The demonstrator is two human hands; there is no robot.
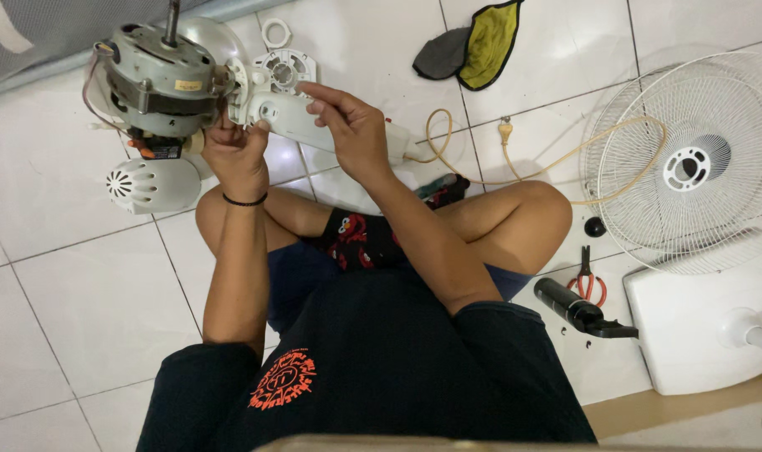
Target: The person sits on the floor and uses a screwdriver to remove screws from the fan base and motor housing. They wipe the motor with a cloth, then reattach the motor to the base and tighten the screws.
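**Bare fan motor held up over a tiled floor by a seated person**

A person sits cross-legged on a white tiled floor, seen from above. In front of the knees they hold up a stripped electric fan motor, its grey metal housing and shaft exposed, joined to a white plastic neck piece.

The left hand is clenched under the joint where the motor meets the neck, carrying most of the weight. The right hand has its grip closed over the neck piece, fingers pressing along the top.

Just below the motor lies a white vented rear cover. Just beside the motor, further from the person, sit a round white plastic part and a small ring. A cream power cord trails from the neck across the floor to its plug, away from the motor. Beyond it stands a white wire fan guard, with the white fan base below it. Red-handled pliers and a black cylindrical tool lie near the base. A yellow and grey cloth lies well apart from the motor.

Risks, as a judgement: the motor looks heavy and overhangs the left hand, so a slackened hold could drop it onto the cover or tiles. The thin wires at the motor's side could snag or tear if the neck twists.
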